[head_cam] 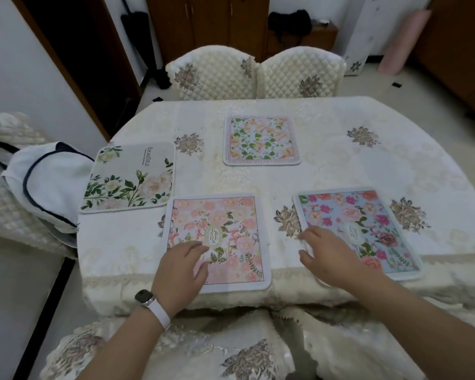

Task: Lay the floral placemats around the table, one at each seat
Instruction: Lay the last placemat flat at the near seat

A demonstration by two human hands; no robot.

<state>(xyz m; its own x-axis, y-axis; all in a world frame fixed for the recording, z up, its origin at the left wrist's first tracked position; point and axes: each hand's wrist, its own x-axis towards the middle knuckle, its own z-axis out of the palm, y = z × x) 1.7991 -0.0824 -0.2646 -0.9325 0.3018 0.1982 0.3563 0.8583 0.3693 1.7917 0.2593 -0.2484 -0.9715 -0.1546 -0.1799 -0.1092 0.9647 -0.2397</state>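
Head view: left hand [183, 272] pressing flat, fingers spread, on pink rectangular floral fabric placemat [217, 242]; right hand [332, 256] spread, seemingly flattening blue floral placemat [359, 231]. Overhanging near table edge [107, 281], risking sliding off, bunching cloth.

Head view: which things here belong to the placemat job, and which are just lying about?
Job:
pink placemat under left hand
blue placemat under right hand
green-leaf placemat
far orange placemat
table

Lying about:
white bag
pink roll
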